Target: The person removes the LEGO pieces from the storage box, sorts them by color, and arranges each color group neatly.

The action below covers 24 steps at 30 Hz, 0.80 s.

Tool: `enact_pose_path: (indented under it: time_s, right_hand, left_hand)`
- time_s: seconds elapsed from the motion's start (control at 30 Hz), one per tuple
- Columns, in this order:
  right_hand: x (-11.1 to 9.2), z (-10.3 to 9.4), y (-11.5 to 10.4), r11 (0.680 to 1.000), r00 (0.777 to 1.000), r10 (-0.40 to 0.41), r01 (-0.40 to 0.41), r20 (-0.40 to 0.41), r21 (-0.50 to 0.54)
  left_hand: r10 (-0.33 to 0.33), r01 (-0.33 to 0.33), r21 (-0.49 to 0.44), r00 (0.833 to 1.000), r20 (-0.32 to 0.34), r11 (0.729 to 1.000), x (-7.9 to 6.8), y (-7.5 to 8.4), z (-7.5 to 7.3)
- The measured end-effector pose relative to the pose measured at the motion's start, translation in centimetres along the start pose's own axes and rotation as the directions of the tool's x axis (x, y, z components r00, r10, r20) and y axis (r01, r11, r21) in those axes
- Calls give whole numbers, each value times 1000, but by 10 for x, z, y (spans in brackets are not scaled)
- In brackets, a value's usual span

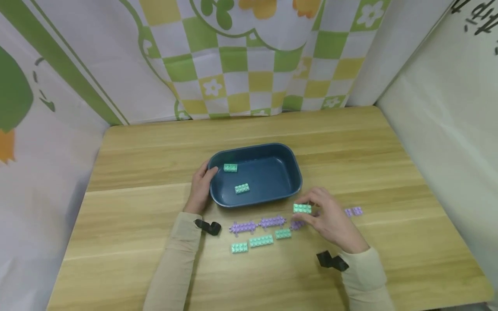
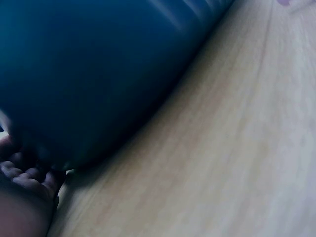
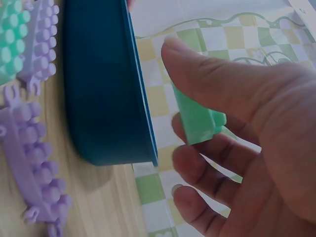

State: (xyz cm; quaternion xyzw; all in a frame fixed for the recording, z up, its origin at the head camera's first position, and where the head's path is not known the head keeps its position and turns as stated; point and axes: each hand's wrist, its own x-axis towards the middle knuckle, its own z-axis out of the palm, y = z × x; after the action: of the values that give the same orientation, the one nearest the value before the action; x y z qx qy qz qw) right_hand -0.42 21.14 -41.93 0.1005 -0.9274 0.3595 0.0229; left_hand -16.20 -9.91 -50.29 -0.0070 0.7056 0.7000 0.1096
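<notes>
A dark blue plastic basin (image 1: 268,172) sits on the table with two mint-green building bricks inside, one brick (image 1: 230,167) towards the back left and another brick (image 1: 242,188) nearer the front. My left hand (image 1: 200,188) holds the basin's left end, thumb over the rim and the other fingers outside. Just off the basin's front right corner, my right hand (image 1: 330,219) pinches a green building brick (image 3: 195,118) between thumb and fingers, studs showing upward in the head view. The right wrist view shows the basin's blue wall (image 3: 106,89) beside that hand.
In front of the basin runs a row of purple toothed bricks (image 1: 272,222), partly hidden by the right hand. Nearer me lie three green bricks (image 1: 261,241). Small purple pieces (image 1: 353,211) are at the right. A checkered curtain (image 1: 249,82) hangs behind the wooden table (image 1: 136,224).
</notes>
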Motion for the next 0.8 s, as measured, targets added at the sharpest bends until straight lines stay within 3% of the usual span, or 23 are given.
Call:
enact_pose_path:
  time_s: [0.37,0.57,0.8]
  right_hand:
    - [-15,2,7,1000,998,-4,5,57,-30]
    - [-21,2,7,998,991,37,-31,126,-51]
    - [-25,6,5,991,957,133,-126,257,-46]
  left_hand:
    - [1,-2,-29,1000,-7,1000,8,-5,-1]
    - [19,-19,-37,1000,-9,999,8,-6,-1]
    - [39,-40,-35,999,-13,999,7,-9,1]
